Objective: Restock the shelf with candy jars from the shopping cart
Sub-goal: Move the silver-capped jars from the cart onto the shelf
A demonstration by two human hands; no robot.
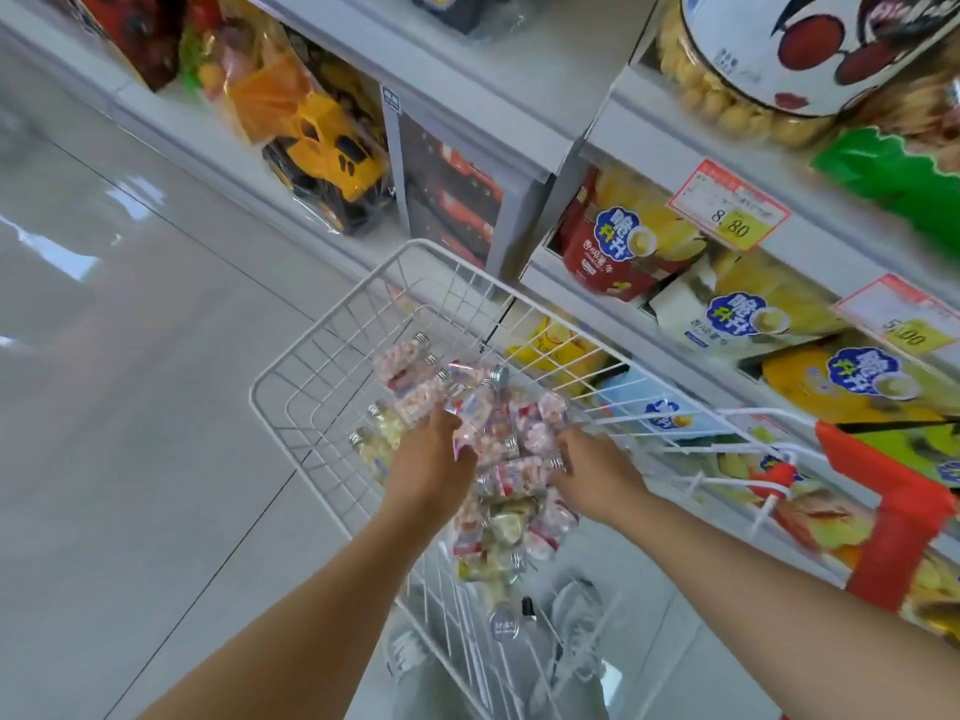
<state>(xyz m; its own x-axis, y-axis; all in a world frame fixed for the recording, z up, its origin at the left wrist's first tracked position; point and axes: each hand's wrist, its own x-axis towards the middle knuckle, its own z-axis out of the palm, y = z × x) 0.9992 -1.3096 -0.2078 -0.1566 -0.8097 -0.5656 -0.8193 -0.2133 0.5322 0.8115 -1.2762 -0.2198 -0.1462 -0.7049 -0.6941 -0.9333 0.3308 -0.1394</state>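
a: what are the hands doing on your feed?

b: both are down in the pile. the left hand (431, 459) has its back to my camera, fingers dipped among the candy jars (498, 428). its fingertips are hidden by the hand itself and by blur, so i cannot tell whether it grips a jar or only touches them.

a: and the other one?

b: the right hand (597, 472) lies on the jars just beside the left, fingers spread and lightly bent, tips resting on the pink-filled ones. i see nothing pinched or wrapped there, so i call it released, touching only.

a: where are the jars?

b: every one i can see lies in the shopping cart (291, 366), a white wire basket. they are heaped on their sides: clear jars with silver caps (501, 375), pink-and-white sweets in most, pale yellow in a few at the left of the heap.

a: and around the cart?

b: the shelf (519, 96) runs along the cart's right side, close against it. its tiers carry chip bags (613, 246) in red, white and yellow, with price tags (727, 205) on the edges. higher up stands a big clear tub (737, 106) of yellow balls. further along, a bagged yellow toy truck (332, 158) sits on a ledge. left of the cart i see pale glossy floor (130, 381).
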